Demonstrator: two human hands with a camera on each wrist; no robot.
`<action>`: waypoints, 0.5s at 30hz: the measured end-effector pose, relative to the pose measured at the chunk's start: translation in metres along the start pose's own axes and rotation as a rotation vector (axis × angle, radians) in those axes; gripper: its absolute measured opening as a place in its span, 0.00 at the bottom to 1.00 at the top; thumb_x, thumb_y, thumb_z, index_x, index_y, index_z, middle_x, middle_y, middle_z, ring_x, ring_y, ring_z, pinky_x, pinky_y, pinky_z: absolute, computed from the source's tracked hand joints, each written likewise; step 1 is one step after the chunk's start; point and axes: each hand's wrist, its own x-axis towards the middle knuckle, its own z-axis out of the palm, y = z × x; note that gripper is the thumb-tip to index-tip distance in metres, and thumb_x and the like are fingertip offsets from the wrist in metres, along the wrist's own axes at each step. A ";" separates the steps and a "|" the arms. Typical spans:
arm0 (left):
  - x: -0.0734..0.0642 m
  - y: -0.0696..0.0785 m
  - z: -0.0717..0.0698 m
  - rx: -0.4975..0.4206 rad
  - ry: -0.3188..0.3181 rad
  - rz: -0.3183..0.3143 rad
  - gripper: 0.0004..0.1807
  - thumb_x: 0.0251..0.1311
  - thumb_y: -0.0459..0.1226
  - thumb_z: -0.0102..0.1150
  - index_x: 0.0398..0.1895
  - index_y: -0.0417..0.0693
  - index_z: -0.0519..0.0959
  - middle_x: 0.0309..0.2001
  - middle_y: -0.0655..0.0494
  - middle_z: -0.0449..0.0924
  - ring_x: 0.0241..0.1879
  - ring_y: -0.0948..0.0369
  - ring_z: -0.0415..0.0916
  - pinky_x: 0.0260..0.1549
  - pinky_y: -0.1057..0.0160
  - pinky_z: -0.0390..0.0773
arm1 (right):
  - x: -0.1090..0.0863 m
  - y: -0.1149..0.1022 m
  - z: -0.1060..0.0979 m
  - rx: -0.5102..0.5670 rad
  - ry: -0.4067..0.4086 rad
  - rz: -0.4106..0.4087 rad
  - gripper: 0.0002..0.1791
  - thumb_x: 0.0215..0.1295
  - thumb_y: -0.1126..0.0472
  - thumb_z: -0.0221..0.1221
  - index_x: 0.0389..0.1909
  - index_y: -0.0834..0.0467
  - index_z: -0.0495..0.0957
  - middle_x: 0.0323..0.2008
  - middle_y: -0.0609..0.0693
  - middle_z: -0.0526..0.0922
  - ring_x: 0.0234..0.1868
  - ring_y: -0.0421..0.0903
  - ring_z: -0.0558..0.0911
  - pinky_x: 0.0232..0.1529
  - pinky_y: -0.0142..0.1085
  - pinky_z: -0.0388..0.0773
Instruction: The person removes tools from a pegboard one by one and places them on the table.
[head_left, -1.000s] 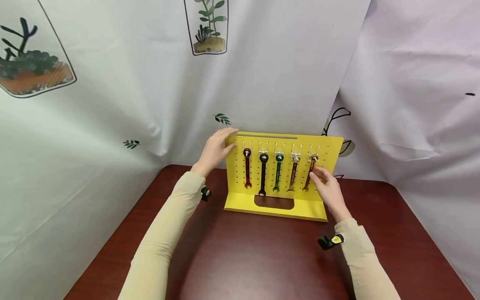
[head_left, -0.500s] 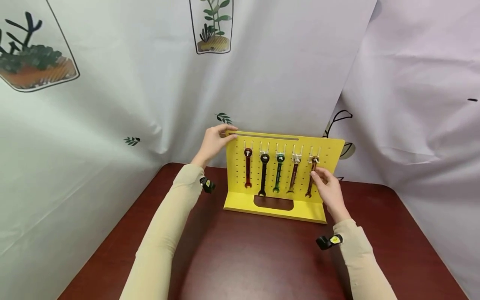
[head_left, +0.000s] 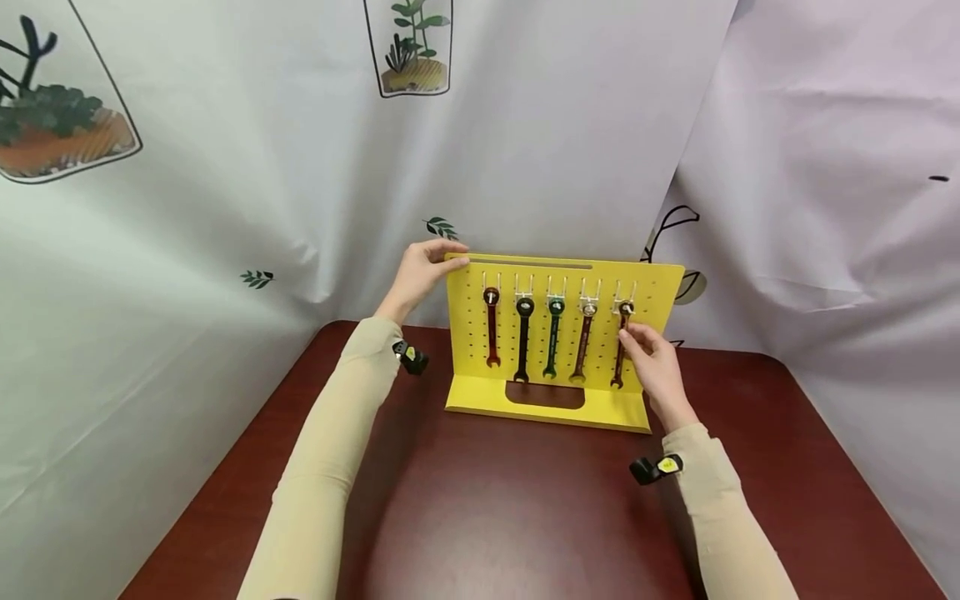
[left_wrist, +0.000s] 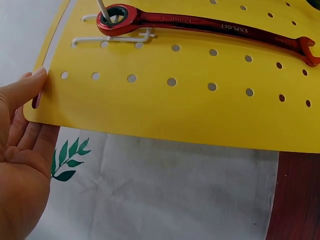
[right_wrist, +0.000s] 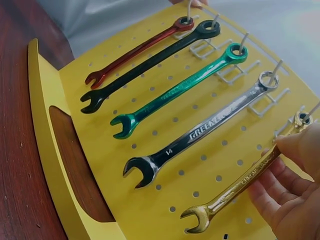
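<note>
A yellow pegboard stand (head_left: 547,408) stands upright on the table. My left hand (head_left: 417,275) pinches its upper left corner; in the left wrist view the thumb (left_wrist: 30,86) lies on the front and the fingers are behind. At the right end, my right hand (head_left: 658,371) pinches the shank of a gold combination wrench (right_wrist: 242,184), whose ring end is on a hook. Along the row to its left hang a silver wrench (right_wrist: 200,131), a green wrench (right_wrist: 177,90), a black wrench (right_wrist: 150,62) and a red wrench (right_wrist: 142,50), all with open ends down.
The dark red table (head_left: 487,517) stretches out in front of the stand. White printed curtains (head_left: 555,142) hang close behind and at both sides. The stand's base has a cut-out slot (right_wrist: 75,155).
My left hand has shifted up to the board's top corner and closed onto it. The gold wrench, held in my right hand, has swung to hang more upright.
</note>
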 end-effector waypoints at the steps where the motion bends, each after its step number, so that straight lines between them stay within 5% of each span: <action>1: 0.000 0.000 -0.001 -0.005 0.003 0.007 0.19 0.63 0.44 0.70 0.53 0.45 0.85 0.55 0.54 0.81 0.52 0.57 0.79 0.54 0.54 0.75 | 0.001 -0.001 0.000 0.011 0.003 -0.003 0.29 0.77 0.48 0.53 0.67 0.66 0.70 0.59 0.62 0.76 0.49 0.36 0.75 0.51 0.29 0.75; 15: 0.003 0.009 0.000 0.088 -0.007 0.035 0.13 0.64 0.39 0.69 0.50 0.46 0.86 0.52 0.55 0.83 0.46 0.58 0.80 0.46 0.58 0.78 | -0.006 -0.010 -0.006 0.013 0.029 -0.037 0.27 0.77 0.50 0.55 0.63 0.68 0.73 0.55 0.59 0.77 0.45 0.33 0.77 0.48 0.25 0.75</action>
